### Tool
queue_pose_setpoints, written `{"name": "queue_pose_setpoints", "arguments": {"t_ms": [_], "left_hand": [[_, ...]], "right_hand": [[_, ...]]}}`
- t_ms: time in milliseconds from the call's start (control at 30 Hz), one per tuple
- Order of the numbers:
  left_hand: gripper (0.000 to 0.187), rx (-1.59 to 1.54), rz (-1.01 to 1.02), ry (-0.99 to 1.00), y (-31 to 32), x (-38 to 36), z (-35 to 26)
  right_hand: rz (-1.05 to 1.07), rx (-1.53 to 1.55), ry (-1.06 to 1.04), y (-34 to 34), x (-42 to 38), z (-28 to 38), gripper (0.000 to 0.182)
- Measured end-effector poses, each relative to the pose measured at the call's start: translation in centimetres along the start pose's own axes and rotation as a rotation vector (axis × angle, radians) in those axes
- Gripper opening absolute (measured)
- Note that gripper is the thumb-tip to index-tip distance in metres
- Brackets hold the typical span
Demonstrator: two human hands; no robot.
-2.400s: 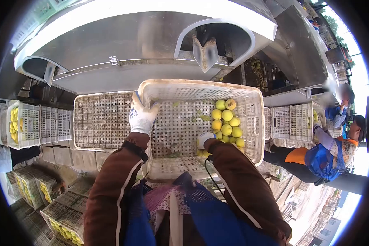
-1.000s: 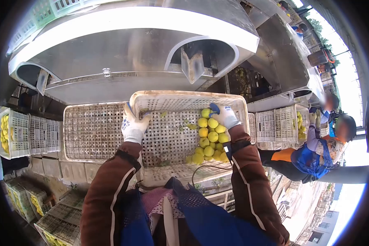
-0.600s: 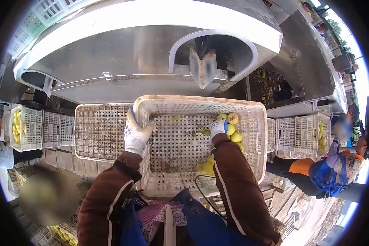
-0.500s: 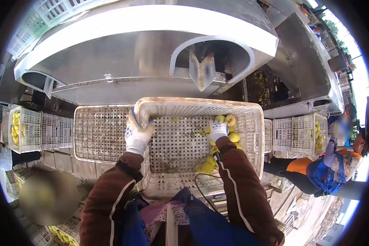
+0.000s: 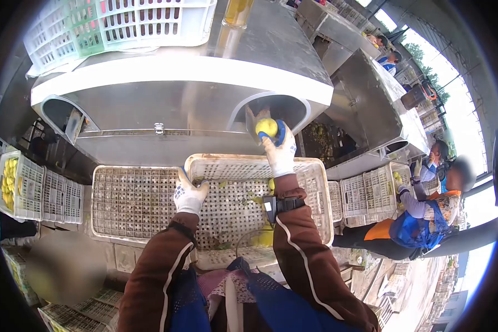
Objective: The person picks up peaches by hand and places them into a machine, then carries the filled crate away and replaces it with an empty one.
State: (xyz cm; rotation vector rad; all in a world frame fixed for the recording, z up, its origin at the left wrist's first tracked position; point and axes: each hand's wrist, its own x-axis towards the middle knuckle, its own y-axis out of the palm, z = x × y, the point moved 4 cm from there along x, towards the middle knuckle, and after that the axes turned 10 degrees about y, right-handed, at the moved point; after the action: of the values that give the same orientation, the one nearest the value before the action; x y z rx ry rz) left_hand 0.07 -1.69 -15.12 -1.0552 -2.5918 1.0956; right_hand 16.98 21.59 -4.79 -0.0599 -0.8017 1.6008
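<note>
Gripping a yellow fruit [image 5: 266,128], the right hand [image 5: 275,134] has risen from the crate [image 5: 232,159] to the metal chute [image 5: 251,117]; the left hand [image 5: 190,195] stays clasped on the crate's rim; the right sleeve [image 5: 300,240] partly hides other fruit [image 5: 264,238].

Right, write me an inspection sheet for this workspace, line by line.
Surface: support under the open white plastic crate hidden; gridded crate at its left.
Job's things: round yellow fruit held before the arched opening of the metal machine; more fruit in the crate, partly hidden.
Clutter: leaf scraps on the crate floor.
Hands: right hand, fingers around the fruit; left hand at the crate's left rim, firmness of hold unclear.
Cables: thin cord looping beside the right sleeve.
Surroundings: fruit-filled crate at far left, co-workers at right.
</note>
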Motion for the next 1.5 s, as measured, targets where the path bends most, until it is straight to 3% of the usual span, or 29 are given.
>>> {"name": "queue_pose_setpoints", "arguments": {"t_ms": [33, 133, 233, 333, 400, 467, 533, 600, 667, 733, 800, 900, 1000, 1033, 1133, 1200, 1233, 1333, 1367, 1433, 1500], "left_hand": [[0.102, -0.011, 0.005, -0.016, -0.2, -0.1, -0.2], [0.100, -0.039, 0.015, -0.014, -0.9, -0.3, -0.7], [0.099, -0.036, 0.062, -0.050, -1.4, -0.3, -1.3], [0.099, -0.062, 0.012, 0.003, -0.6, -0.1, -0.5], [0.099, -0.051, 0.040, -0.029, -0.6, 0.0, -0.5], [0.099, -0.052, 0.006, -0.002, 0.0, 0.2, 0.2], [0.097, -0.086, -0.014, -0.002, 0.1, 0.3, 0.1], [0.097, -0.055, -0.024, 0.013, -0.4, 0.3, -0.6], [0.096, -0.042, -0.037, 0.034, 0.1, 0.5, 0.0], [0.095, -0.029, -0.054, 0.056, 0.6, 0.5, 0.5], [0.094, -0.019, -0.072, 0.083, 0.6, 0.5, 0.4], [0.094, -0.009, -0.076, 0.083, 0.7, 0.5, 0.1], [0.095, 0.033, -0.076, 0.058, 0.4, 0.3, 0.3], [0.096, 0.025, -0.062, 0.052, 0.2, 0.2, 0.1], [0.097, 0.001, -0.046, 0.042, 0.1, 0.3, -0.2], [0.097, -0.012, -0.059, 0.048, 0.2, 0.2, -0.1], [0.099, 0.013, -0.063, 0.068, 0.2, 0.3, 0.0], [0.100, 0.010, -0.026, 0.014, -0.1, 0.2, -0.3], [0.101, 0.028, -0.024, -0.001, 0.2, 0.2, 0.0], [0.101, 0.016, -0.021, 0.007, 0.2, 0.2, 0.0], [0.101, 0.011, -0.007, -0.003, 0.2, 0.1, 0.2]], "right_hand": [[0.054, -0.214, 0.024, 0.6, 0.2, 1.0, 0.071], [-0.090, -0.423, 0.047, 2.3, 0.5, 1.3, 0.067], [-0.012, -0.482, 0.183, 3.4, 2.0, 1.2, 0.074], [-0.082, -0.475, 0.209, 5.1, 4.3, 2.0, 0.074], [0.006, -0.341, 0.083, 3.1, 6.0, 2.8, 0.075], [0.221, 0.034, -0.153, 0.4, 5.6, 0.6, 0.081], [0.716, 0.381, 0.130, -2.9, 2.2, -0.4, 0.082], [0.889, 0.358, 0.343, -4.1, -1.6, -9.5, 0.071], [0.958, -0.760, 0.230, -5.1, -5.6, -15.2, 0.059], [0.998, -0.897, 0.365, -4.0, -10.7, -19.6, 0.051], [1.079, -0.956, 0.348, -1.2, -14.7, -22.3, 0.048], [1.049, -1.149, 0.344, 2.2, -17.9, -24.4, 0.045], [0.990, -1.097, 0.451, 2.7, -17.7, -25.8, 0.057], [1.026, -0.941, 0.536, 1.7, -16.9, -23.9, 0.062], [0.898, -0.364, 0.371, -0.6, -13.9, -17.5, 0.066], [0.617, -0.073, 0.294, -1.8, -10.7, -12.5, 0.079], [0.586, 0.172, 0.307, -1.7, -8.9, -10.6, 0.083], [0.313, -0.016, -0.255, -2.7, -2.7, -1.7, 0.083], [0.226, -0.111, -0.313, -2.4, -1.1, 0.5, 0.077], [0.079, -0.224, -0.325, -0.8, 0.6, 2.3, 0.072], [0.077, -0.401, -0.151, 1.8, 0.8, 2.0, 0.075]]}}
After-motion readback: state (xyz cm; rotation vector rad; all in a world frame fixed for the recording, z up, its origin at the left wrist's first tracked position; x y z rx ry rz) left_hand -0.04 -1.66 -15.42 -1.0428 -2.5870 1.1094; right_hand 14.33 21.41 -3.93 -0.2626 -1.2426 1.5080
